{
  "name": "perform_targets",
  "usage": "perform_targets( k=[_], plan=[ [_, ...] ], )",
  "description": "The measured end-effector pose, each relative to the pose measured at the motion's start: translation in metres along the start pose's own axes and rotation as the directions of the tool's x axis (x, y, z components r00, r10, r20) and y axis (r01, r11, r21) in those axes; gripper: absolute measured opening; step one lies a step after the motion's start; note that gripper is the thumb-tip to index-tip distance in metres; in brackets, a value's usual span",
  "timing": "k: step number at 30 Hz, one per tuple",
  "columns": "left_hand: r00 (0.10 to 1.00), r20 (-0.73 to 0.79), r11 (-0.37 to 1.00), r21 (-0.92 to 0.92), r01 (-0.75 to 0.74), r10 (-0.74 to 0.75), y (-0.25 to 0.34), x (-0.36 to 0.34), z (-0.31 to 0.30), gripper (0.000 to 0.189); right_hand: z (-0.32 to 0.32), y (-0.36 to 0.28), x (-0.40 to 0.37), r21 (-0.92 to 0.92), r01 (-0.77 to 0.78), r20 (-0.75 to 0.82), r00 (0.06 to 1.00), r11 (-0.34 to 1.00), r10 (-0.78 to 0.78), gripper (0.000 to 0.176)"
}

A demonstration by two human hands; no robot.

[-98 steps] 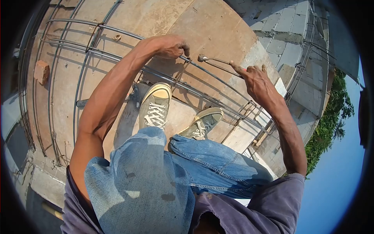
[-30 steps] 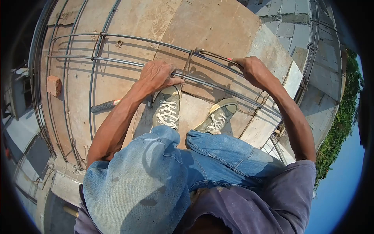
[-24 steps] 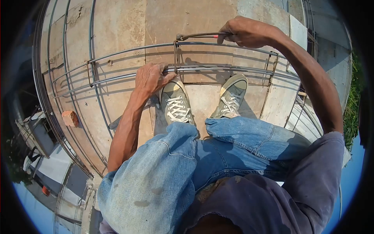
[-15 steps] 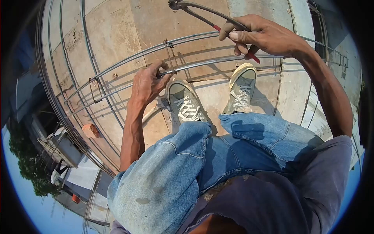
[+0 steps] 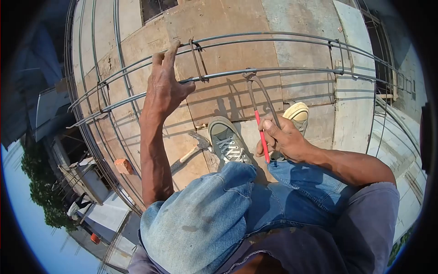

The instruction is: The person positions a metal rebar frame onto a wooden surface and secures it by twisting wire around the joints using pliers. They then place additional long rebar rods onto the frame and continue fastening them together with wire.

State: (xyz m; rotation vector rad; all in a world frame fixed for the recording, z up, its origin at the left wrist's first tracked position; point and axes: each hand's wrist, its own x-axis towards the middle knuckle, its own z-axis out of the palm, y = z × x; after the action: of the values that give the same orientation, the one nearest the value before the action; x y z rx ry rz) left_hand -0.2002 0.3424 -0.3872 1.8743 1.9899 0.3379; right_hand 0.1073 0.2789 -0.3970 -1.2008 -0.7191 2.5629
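Observation:
A rebar cage of long steel bars joined by rectangular stirrups spans the view ahead of me. My left hand grips its left part, with fingers over the far bars and the thumb by the near bar. In my right hand are pincers with red handles, held above my right shoe. Their jaws meet the near bar right of a stirrup; whether they bite on anything there is too small to tell. A hammer lies on the boards beside my left shoe.
Worn plywood boards form the deck underfoot. More long bars run along the left side. A broken orange brick lies there near the deck's edge. Far below at left, a person and rooftops show.
My right hand has come down and toward me, bringing the pincers' jaws to the near bar. My left hand has moved forward from the near bar to the far bars, its fingers now straighter.

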Motion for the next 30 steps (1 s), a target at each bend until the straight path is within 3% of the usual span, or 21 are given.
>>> perform_targets(
  k=[3, 4, 6, 8, 10, 13, 14, 16, 17, 18, 20, 21, 24, 25, 26, 28, 30],
  plan=[
    [0.992, 0.098, 0.995, -0.047, 0.087, -0.082, -0.003, 0.001, 0.004, 0.093, 0.032, 0.014, 0.023, 0.088, 0.103, -0.092, 0.991, 0.991, -0.095, 0.033],
    [0.992, 0.099, 0.996, -0.043, 0.079, -0.075, -0.006, 0.001, 0.008, 0.093, 0.039, 0.019, 0.037, 0.093, 0.11, -0.093, 0.99, 0.99, -0.101, 0.033],
    [0.995, 0.092, 0.998, -0.034, 0.053, -0.049, -0.009, -0.003, 0.013, 0.092, 0.049, 0.026, 0.067, 0.239, 0.281, -0.259, 0.941, 0.93, -0.218, 0.033],
    [0.992, 0.108, 0.996, -0.068, 0.065, -0.058, -0.005, -0.005, 0.014, 0.092, 0.05, 0.019, 0.092, 0.248, 0.326, -0.266, 0.929, 0.912, -0.259, 0.032],
    [0.964, 0.197, 0.969, -0.136, 0.206, -0.178, 0.001, -0.006, 0.013, 0.093, 0.054, 0.023, 0.109, 0.253, 0.367, -0.265, 0.916, 0.895, -0.301, 0.031],
    [0.96, 0.226, 0.963, -0.172, 0.208, -0.167, 0.0, -0.011, 0.013, 0.093, 0.074, 0.03, 0.128, 0.334, 0.583, -0.512, 0.772, 0.74, -0.377, 0.026],
    [0.952, 0.254, 0.95, -0.212, 0.229, -0.173, 0.0, -0.012, 0.012, 0.093, 0.073, 0.031, 0.13, 0.332, 0.583, -0.51, 0.772, 0.741, -0.379, 0.026],
    [0.964, 0.234, 0.952, -0.243, 0.183, -0.126, -0.008, -0.018, 0.01, 0.094, 0.074, 0.033, 0.134, 0.136, 0.268, -0.264, 0.938, 0.954, -0.225, 0.023],
    [0.958, 0.225, 0.919, -0.313, 0.241, -0.175, -0.012, -0.023, 0.008, 0.095, 0.075, 0.035, 0.136, 0.136, 0.263, -0.259, 0.94, 0.955, -0.222, 0.023],
    [0.951, 0.214, 0.876, -0.384, 0.29, -0.221, -0.015, -0.025, 0.008, 0.095, 0.076, 0.033, 0.138, 0.187, 0.354, -0.358, 0.893, 0.916, -0.272, 0.023],
    [0.963, 0.191, 0.885, -0.392, 0.251, -0.188, -0.014, -0.029, 0.013, 0.093, 0.078, 0.034, 0.139, 0.259, 0.532, -0.556, 0.765, 0.806, -0.326, 0.022],
    [0.964, 0.192, 0.889, -0.387, 0.246, -0.183, -0.01, -0.029, 0.013, 0.092, 0.077, 0.034, 0.134, 0.286, 0.438, -0.408, 0.86, 0.852, -0.305, 0.021],
    [0.965, 0.179, 0.891, -0.379, 0.249, -0.193, -0.012, -0.029, 0.014, 0.09, 0.068, 0.032, 0.116, 0.172, 0.339, -0.315, 0.909, 0.925, -0.274, 0.021],
    [0.965, 0.174, 0.888, -0.387, 0.248, -0.194, -0.012, -0.027, 0.014, 0.088, 0.077, 0.036, 0.124, 0.302, 0.481, -0.517, 0.808, 0.823, -0.283, 0.022],
    [0.964, 0.172, 0.882, -0.395, 0.256, -0.202, -0.013, -0.028, 0.015, 0.087, 0.075, 0.036, 0.123, 0.295, 0.48, -0.515, 0.808, 0.826, -0.286, 0.022],
    [0.97, 0.15, 0.887, -0.397, 0.236, -0.191, -0.017, -0.027, 0.02, 0.086, 0.071, 0.034, 0.117, 0.136, 0.241, -0.297, 0.935, 0.961, -0.192, 0.024],
    [0.974, 0.151, 0.895, -0.391, 0.215, -0.168, -0.017, -0.03, 0.02, 0.084, 0.078, 0.044, 0.111, 0.09, 0.23, -0.234, 0.951, 0.969, -0.204, 0.025]
  ],
)
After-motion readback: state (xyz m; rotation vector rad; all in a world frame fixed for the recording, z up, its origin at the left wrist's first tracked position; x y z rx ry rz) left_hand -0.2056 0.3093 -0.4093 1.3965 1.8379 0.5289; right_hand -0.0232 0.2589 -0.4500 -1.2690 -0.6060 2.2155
